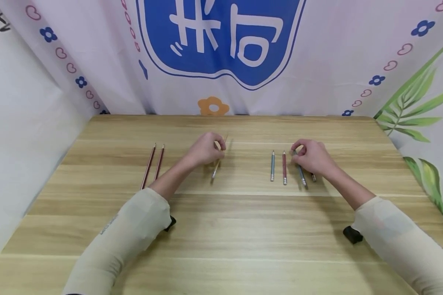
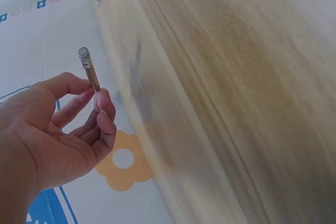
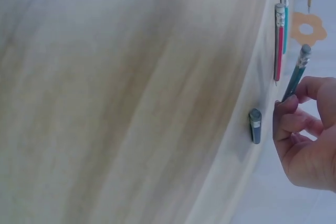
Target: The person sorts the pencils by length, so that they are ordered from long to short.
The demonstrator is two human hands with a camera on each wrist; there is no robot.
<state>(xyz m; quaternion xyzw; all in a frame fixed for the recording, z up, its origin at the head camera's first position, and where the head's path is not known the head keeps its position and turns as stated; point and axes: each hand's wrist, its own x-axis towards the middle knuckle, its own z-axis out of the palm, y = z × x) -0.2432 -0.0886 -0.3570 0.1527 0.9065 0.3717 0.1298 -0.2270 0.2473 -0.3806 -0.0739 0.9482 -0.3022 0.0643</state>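
Observation:
My left hand pinches a yellowish pencil between thumb and fingertips. In the left wrist view its eraser end points up, clear of the tabletop. The right hand pinches a blue-green pencil, tilted with its eraser raised in the right wrist view. Left of this hand, a light blue pencil and a red pencil lie side by side on the table. Another pencil lies beneath the right hand, mostly hidden; its eraser end shows in the right wrist view.
Two dark red pencils lie side by side on the left of the wooden table, their lower ends near or behind the left forearm. A printed curtain hangs behind the table's far edge. Black straps show at the sleeves.

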